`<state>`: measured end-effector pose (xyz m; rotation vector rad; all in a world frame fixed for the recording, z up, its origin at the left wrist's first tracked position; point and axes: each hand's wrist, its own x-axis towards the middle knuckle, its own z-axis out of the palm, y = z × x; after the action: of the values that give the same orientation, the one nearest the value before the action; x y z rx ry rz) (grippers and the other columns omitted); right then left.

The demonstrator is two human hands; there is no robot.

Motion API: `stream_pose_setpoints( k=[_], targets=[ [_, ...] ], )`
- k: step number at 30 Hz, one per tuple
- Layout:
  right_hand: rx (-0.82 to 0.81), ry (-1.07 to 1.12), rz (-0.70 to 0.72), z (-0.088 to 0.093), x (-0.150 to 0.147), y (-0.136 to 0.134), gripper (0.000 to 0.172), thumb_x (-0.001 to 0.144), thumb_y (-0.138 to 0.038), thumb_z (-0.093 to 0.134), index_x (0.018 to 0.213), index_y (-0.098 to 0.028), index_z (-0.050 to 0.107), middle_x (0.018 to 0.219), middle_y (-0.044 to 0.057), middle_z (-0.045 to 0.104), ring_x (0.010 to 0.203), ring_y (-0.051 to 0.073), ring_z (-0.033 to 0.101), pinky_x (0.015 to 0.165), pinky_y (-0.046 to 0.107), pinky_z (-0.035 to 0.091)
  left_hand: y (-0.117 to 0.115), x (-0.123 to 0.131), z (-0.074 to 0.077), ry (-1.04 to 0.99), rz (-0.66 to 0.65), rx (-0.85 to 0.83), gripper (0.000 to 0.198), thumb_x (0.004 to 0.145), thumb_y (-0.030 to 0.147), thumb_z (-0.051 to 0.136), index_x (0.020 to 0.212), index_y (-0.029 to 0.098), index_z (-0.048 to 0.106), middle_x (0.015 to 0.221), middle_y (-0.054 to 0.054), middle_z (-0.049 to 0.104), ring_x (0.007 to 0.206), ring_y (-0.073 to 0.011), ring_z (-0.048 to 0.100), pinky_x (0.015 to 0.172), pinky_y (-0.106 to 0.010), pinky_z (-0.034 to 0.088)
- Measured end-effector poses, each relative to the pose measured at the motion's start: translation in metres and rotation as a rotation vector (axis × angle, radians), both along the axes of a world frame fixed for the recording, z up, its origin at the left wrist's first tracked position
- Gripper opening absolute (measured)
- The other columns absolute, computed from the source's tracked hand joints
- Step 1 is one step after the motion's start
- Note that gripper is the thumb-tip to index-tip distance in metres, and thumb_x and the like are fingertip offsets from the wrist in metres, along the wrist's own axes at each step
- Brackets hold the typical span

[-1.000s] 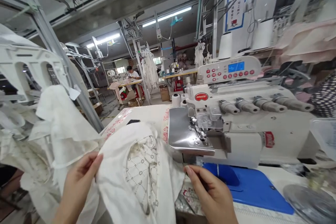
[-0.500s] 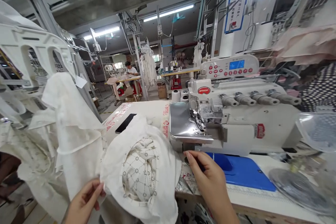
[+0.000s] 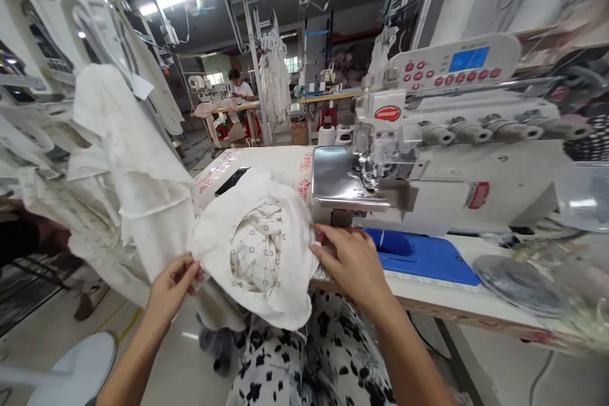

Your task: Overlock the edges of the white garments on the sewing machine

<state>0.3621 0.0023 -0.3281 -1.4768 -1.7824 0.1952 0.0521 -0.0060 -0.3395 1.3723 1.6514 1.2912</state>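
Note:
A white fabric piece (image 3: pixel 214 228) with a round opening lies over the table's front edge, and patterned cloth (image 3: pixel 257 250) with small dotted motifs shows inside the opening. My left hand (image 3: pixel 175 282) pinches the piece at its left edge. At the right edge, my right hand (image 3: pixel 349 260) has its thumb and fingers closed on the same cloth. Just behind and to the right stands a white overlock sewing machine (image 3: pixel 442 184) with a shiny metal plate (image 3: pixel 333 171). The fabric is apart from the needle area.
White garments (image 3: pixel 143 203) hang from a white hanger rack (image 3: pixel 71 19) at the left. A dark phone (image 3: pixel 231 181) lies behind the fabric. A blue plate (image 3: pixel 423 257) and a clear plastic lid (image 3: pixel 516 282) are at the right. A co-worker (image 3: pixel 242 90) sits far back.
My right hand has moved from beside the cloth onto its right edge and closed there. My left hand keeps its pinch. The view has tilted downward, showing my lap.

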Motion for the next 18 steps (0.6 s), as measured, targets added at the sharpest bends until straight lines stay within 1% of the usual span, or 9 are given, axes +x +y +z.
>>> stream_pose_setpoints(
  k=[2, 4, 7, 10, 14, 18],
  targets=[
    [-0.004, 0.041, 0.026, -0.002, 0.002, 0.000, 0.028, 0.075, -0.025, 0.055, 0.101, -0.022, 0.065, 0.080, 0.003, 0.067, 0.082, 0.028, 0.055, 0.087, 0.050, 0.030, -0.002, 0.002, 0.006, -0.003, 0.014, 0.023, 0.043, 0.053, 0.055, 0.068, 0.069, 0.015, 0.061, 0.057, -0.001, 0.057, 0.058, -0.0149, 0.051, 0.041, -0.020, 0.042],
    [0.010, 0.123, 0.026, -0.006, 0.004, 0.000, 0.028, 0.075, -0.026, 0.052, 0.099, -0.021, 0.065, 0.078, 0.002, 0.066, 0.080, 0.026, 0.056, 0.085, 0.045, 0.034, -0.005, 0.004, 0.012, 0.000, 0.028, 0.047, 0.040, 0.056, 0.051, 0.068, 0.072, 0.015, 0.062, 0.062, -0.001, 0.057, 0.059, -0.0134, 0.050, 0.044, -0.019, 0.043],
    [0.046, 0.300, -0.031, -0.010, 0.006, -0.001, 0.032, 0.080, -0.035, 0.047, 0.103, -0.018, 0.063, 0.080, 0.005, 0.062, 0.074, 0.021, 0.057, 0.071, 0.035, 0.043, -0.007, 0.006, 0.022, -0.005, 0.025, 0.084, 0.036, 0.059, 0.046, 0.068, 0.073, 0.014, 0.062, 0.068, -0.002, 0.058, 0.061, -0.0116, 0.049, 0.050, -0.019, 0.045],
    [0.079, 0.465, -0.109, -0.012, 0.008, -0.003, 0.036, 0.081, -0.043, 0.048, 0.102, -0.017, 0.062, 0.080, 0.005, 0.060, 0.066, 0.018, 0.056, 0.061, 0.029, 0.046, -0.008, 0.009, 0.029, -0.033, -0.012, 0.092, 0.034, 0.063, 0.046, 0.065, 0.072, 0.013, 0.060, 0.068, -0.002, 0.058, 0.061, -0.0118, 0.052, 0.057, -0.022, 0.048],
    [0.095, 0.631, -0.205, -0.008, 0.008, -0.006, 0.037, 0.076, -0.047, 0.055, 0.095, -0.017, 0.064, 0.078, 0.005, 0.063, 0.063, 0.017, 0.057, 0.057, 0.027, 0.047, -0.009, 0.015, 0.036, -0.162, -0.079, 0.028, 0.035, 0.066, 0.047, 0.065, 0.076, 0.015, 0.059, 0.062, 0.002, 0.056, 0.054, -0.0095, 0.050, 0.053, -0.021, 0.048],
    [0.006, 0.822, -0.273, 0.000, 0.007, -0.010, 0.042, 0.064, -0.050, 0.063, 0.090, -0.017, 0.067, 0.069, 0.005, 0.065, 0.063, 0.019, 0.057, 0.053, 0.026, 0.046, -0.011, 0.019, 0.038, -0.203, -0.108, -0.018, 0.036, 0.066, 0.049, 0.065, 0.075, 0.015, 0.058, 0.056, 0.003, 0.053, 0.051, -0.0095, 0.049, 0.050, -0.021, 0.048]
  ],
)
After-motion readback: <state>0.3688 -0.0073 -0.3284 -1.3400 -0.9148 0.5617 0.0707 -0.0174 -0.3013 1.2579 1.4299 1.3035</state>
